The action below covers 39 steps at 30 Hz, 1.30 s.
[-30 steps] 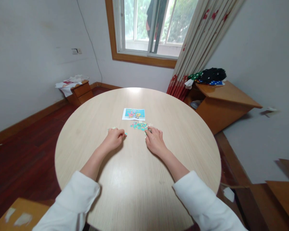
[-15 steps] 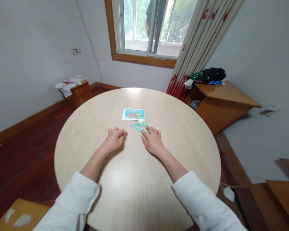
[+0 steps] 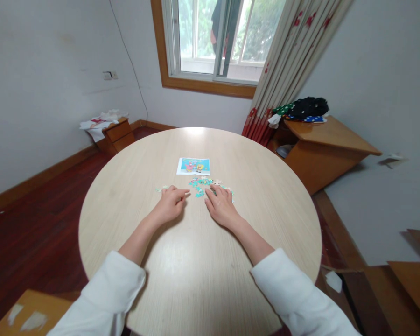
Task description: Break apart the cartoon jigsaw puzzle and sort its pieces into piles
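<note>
Small jigsaw puzzle pieces [image 3: 199,182], mostly turquoise with some pale ones, lie in a loose pile near the table's middle. Over the right part of this pile rests my right hand [image 3: 222,207], palm down, its fingers apart and touching pieces. To the left, my left hand [image 3: 171,204] is low over the table, its index finger stretched toward the pile and the other fingers bent. No piece shows in it. A few pale green pieces [image 3: 159,189] lie beside its far edge, partly hidden by the hand. Behind the pile is a printed cartoon picture [image 3: 195,166].
Both hands are above a round, light wood table [image 3: 196,270]. A wooden cabinet [image 3: 331,149] with clothes on top stands at the right, near a curtain [image 3: 283,60]. At the left is a small drawer unit [image 3: 119,135]. A window [image 3: 210,42] is ahead.
My left hand has shifted slightly right toward the pile and its index finger has straightened. More of the pale green pieces beside it now show. My right hand has barely moved.
</note>
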Tool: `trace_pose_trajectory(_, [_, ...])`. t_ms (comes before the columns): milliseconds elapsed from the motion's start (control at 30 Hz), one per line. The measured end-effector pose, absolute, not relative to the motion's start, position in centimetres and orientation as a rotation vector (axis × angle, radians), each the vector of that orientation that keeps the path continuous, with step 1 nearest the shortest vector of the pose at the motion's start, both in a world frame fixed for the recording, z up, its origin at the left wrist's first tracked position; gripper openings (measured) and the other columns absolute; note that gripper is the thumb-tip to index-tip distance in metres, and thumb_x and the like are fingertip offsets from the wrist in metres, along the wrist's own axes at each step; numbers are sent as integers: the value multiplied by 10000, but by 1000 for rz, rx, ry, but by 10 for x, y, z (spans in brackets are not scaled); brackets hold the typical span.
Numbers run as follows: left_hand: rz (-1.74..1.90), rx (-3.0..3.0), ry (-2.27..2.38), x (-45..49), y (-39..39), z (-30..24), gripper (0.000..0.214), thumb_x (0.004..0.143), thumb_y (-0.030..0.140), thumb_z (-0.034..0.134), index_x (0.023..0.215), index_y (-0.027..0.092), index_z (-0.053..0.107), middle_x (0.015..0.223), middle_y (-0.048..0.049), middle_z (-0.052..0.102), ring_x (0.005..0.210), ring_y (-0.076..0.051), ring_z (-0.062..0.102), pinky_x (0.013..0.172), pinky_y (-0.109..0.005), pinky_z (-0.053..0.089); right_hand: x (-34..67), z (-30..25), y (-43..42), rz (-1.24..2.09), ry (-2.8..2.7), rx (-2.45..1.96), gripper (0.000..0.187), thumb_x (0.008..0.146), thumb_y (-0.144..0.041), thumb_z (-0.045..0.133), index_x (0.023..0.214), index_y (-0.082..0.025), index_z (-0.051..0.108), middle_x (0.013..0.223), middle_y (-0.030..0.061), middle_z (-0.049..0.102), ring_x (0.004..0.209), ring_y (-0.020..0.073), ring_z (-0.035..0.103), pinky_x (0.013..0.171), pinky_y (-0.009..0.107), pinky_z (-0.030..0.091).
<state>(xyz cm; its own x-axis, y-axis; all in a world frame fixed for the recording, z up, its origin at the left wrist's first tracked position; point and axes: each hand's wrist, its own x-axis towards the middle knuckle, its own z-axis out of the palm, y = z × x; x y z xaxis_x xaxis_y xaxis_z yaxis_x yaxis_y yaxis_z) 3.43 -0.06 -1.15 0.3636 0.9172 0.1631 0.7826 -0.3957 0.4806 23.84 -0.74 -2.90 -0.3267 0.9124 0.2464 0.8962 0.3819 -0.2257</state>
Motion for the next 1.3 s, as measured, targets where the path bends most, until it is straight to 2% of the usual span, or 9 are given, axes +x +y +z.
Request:
trace_pose_trajectory(67, [551,2366,1370,43,-6,-11,194,806,126,438,728,181,607,1105,-66,673,953,-236,496,856,-427,314,238,-29,-8,74,-2316,-1575,381,931,-249,410,1289,-186,521,1368,164,461,1262,283,372,1027,481,251])
trace_pose_trajectory(133, [500,2411,1285,50,-9,-12,204,809,123,428,691,178,585,1106,-60,669,942,-232,479,837,-418,318,238,-28,-9,79,-2328,-1560,387,932,-244,407,1301,-201,515,1369,159,462,1263,281,375,1025,484,255])
trace_pose_trajectory(400, [445,2421,1369,52,-8,-15,273,816,101,397,913,185,638,907,-72,691,910,-235,500,813,-412,305,237,-28,-10,98,-2364,-1555,376,928,-247,415,1277,-195,545,1361,165,475,1260,290,384,1024,488,267])
trace_pose_trajectory(567, [480,2461,1339,54,-10,-12,192,782,97,416,722,188,573,1228,-46,628,961,-241,463,809,-414,304,237,-28,-9,98,-2377,-1532,371,934,-253,410,1276,-208,545,1345,151,491,1243,278,397,1011,470,280])
trace_pose_trajectory(633, [426,2465,1317,55,-11,-12,197,764,79,407,720,187,565,1262,-36,610,949,-239,463,800,-410,306,237,-27,-10,106,-2382,-1534,375,936,-250,406,1282,-199,543,1345,151,492,1243,278,397,1015,466,278])
trace_pose_trajectory(767, [396,2454,1389,54,-8,-14,300,821,102,358,891,194,635,1036,-80,690,929,-254,492,804,-420,299,237,-26,-10,119,-2382,-1543,373,932,-247,419,1276,-179,548,1345,152,496,1245,275,401,1024,456,270])
trace_pose_trajectory(867, [411,2427,1465,49,-5,-13,340,846,122,352,984,182,656,893,-95,694,924,-263,519,818,-427,293,238,-28,-9,110,-2375,-1530,366,925,-239,430,1263,-179,556,1338,146,505,1242,275,402,1022,454,268])
trace_pose_trajectory(1133, [407,2341,1716,29,4,-14,314,828,122,373,841,185,681,790,-105,678,918,-281,552,809,-425,289,238,-29,-10,146,-2399,-1461,328,914,-229,456,1207,-207,602,1298,130,527,1226,262,412,1027,454,259])
trace_pose_trajectory(1300, [486,2256,1881,18,10,-20,293,792,126,390,832,187,674,771,-105,668,905,-291,554,821,-442,296,236,-30,-12,166,-2458,-1362,346,925,-241,440,1249,-218,559,1300,140,520,1237,253,408,1019,465,267])
